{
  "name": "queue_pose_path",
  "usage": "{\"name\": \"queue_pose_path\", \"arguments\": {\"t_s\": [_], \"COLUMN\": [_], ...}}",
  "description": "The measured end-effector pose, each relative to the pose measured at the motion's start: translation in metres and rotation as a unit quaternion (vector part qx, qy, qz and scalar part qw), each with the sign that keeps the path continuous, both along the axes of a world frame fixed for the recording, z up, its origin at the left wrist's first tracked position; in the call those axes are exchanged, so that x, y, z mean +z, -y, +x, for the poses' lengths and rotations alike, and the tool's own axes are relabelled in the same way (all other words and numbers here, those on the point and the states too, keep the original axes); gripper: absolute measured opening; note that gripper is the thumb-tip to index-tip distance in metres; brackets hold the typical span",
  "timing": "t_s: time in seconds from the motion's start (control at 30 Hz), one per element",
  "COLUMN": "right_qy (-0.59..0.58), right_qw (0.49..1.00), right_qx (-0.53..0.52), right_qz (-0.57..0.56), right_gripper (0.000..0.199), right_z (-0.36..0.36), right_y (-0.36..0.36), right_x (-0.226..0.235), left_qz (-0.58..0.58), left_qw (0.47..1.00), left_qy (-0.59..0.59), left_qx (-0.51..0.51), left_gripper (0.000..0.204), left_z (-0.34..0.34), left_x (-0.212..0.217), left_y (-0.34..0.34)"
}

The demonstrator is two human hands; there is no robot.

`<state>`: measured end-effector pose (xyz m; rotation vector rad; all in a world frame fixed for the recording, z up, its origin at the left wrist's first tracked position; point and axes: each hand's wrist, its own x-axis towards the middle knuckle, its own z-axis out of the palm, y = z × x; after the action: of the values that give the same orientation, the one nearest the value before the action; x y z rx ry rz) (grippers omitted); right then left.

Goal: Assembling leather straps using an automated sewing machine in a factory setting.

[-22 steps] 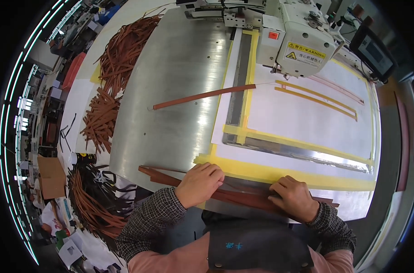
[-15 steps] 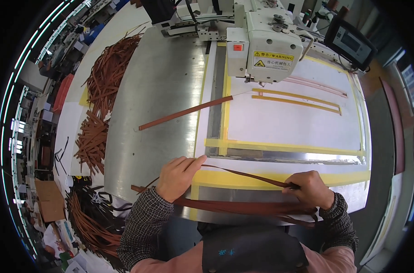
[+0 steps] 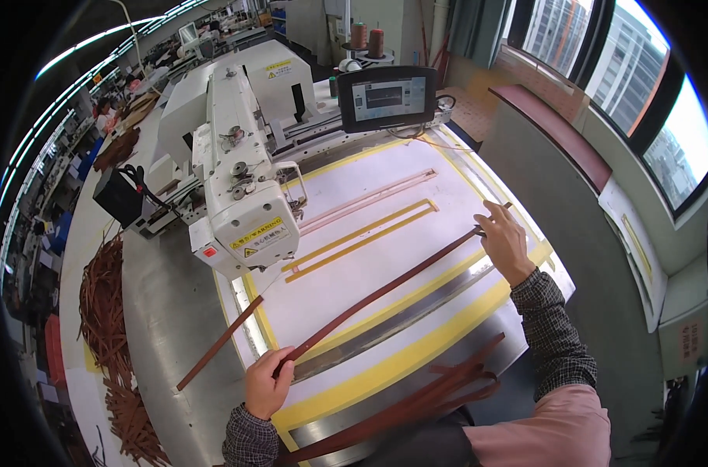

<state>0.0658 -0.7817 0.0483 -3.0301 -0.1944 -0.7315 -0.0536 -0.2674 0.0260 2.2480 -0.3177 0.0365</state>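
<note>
A long brown leather strap [image 3: 385, 290] stretches slantwise over the white work sheet [image 3: 346, 292]. My left hand [image 3: 267, 383] pinches its near left end between thumb and fingers. At the far right, my right hand [image 3: 507, 243] grips its other end, along with a small dark object whose kind I cannot make out. Left of the sheet lies a separate brown strap [image 3: 218, 345], with a thin thread running from it toward the sewing machine head [image 3: 249, 222]. A yellow slotted outline [image 3: 362, 240] lies on the sheet beyond the held strap.
A bundle of brown straps [image 3: 416, 397] lies along the near edge, by my body. Heaps of brown strips [image 3: 105, 303] fill the left side. A control screen [image 3: 387, 97] stands behind the sheet. Yellow tape [image 3: 401, 366] borders it; windows [image 3: 626, 70] are at right.
My view has turned to the right. My hands have moved apart, and the held strap, slack and low before, now stretches nearly straight over the white sheet. My right hand has reached forward.
</note>
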Motion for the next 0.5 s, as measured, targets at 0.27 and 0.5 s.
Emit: {"name": "queue_pose_path", "arguments": {"t_s": [0.27,0.5], "right_qy": [-0.181,-0.232], "right_qw": [0.908,0.830], "right_qx": [0.270,0.424], "right_qz": [0.266,0.277], "right_gripper": [0.025,0.032], "right_z": [-0.010,-0.005], "right_y": [-0.128,-0.195], "right_x": [-0.015,-0.036], "left_qz": [-0.057,-0.154], "left_qw": [0.994,0.967], "left_qy": [-0.083,-0.196], "left_qx": [-0.053,-0.051], "left_gripper": [0.028,0.028], "left_z": [0.047,0.046], "left_x": [-0.021,-0.021], "left_y": [0.051,0.062]}}
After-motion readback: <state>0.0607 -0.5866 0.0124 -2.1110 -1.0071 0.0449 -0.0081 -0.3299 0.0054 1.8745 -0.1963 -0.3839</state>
